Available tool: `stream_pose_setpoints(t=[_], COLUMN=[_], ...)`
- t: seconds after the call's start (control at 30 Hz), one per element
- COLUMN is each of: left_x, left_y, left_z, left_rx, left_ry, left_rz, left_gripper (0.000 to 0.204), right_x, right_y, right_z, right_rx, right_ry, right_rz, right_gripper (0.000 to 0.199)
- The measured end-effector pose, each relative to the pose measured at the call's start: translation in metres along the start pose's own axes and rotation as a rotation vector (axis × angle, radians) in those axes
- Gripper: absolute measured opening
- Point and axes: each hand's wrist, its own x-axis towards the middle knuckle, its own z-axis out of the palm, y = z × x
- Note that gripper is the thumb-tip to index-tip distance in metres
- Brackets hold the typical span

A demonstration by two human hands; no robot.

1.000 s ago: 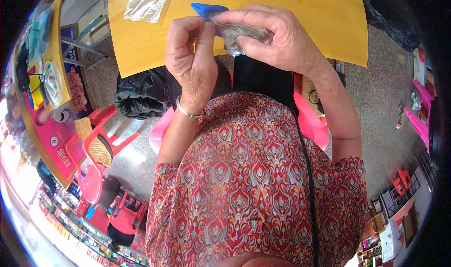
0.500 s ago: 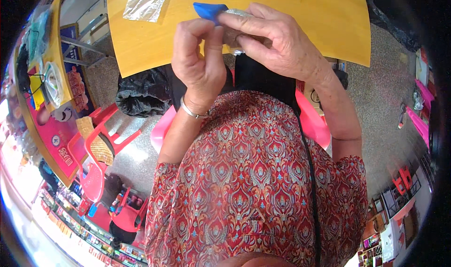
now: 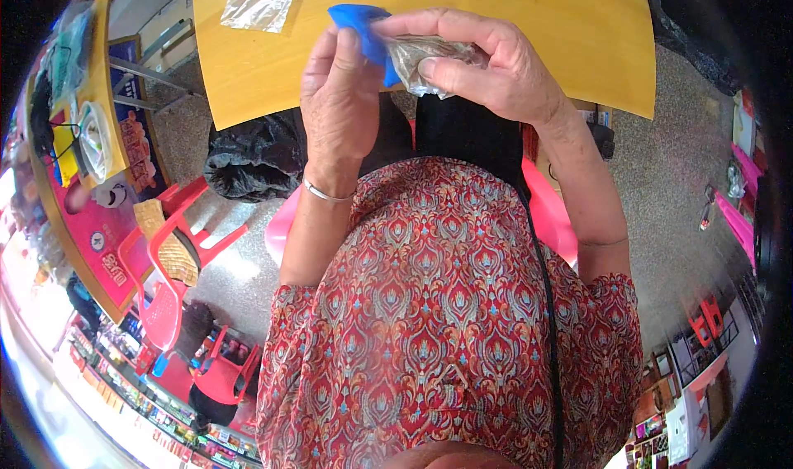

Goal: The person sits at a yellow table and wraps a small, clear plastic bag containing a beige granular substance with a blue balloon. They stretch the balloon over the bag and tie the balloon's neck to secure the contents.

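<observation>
Above the near edge of the yellow table, my left hand [image 3: 340, 106] pinches a piece of blue fabric or film [image 3: 369, 33] between thumb and fingers. I cannot make out what exactly the blue piece is. My right hand [image 3: 504, 68] grips a crinkled clear plastic packet [image 3: 425, 60] with something brownish inside. Its thumb presses on the front of the packet, and its forefinger reaches to the blue piece. The blue piece meets the packet's left end, and part of it hangs below my fingers. Whether the two are joined is hidden.
A clear plastic bag [image 3: 263, 0] lies at the left of the yellow table [image 3: 570, 40]. Black crumpled material [image 3: 252, 159] sits below the table's left edge. Red plastic chairs [image 3: 165, 304] and another table [image 3: 91, 246] stand at the left. Dark plastic [image 3: 686, 35] hangs at the far right.
My left hand has turned and its thumb now lies against the blue piece. The blue piece is spread lower, and more of the clear packet shows in my right hand.
</observation>
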Motion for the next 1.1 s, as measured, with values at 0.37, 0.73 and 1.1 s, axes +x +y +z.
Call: stream_pose_setpoints(t=[0.37,0.73,1.1], left_x=[-0.001,-0.009,-0.008], left_y=[-0.001,-0.014,-0.011], left_z=[0.011,0.014,0.017], left_rx=[-0.160,0.004,-0.172], left_ry=[-0.048,-0.033,-0.130], left_rz=[-0.030,-0.009,-0.107], left_gripper=[0.031,0.036,0.044], right_x=[0.001,-0.005,-0.015], right_y=[0.004,0.015,0.008], right_z=[0.011,0.003,0.012], right_rx=[-0.641,-0.302,0.386], right_ry=[0.171,0.151,0.115], right_rz=[-0.205,-0.044,0.216], right_gripper=[0.034,0.033,0.039])
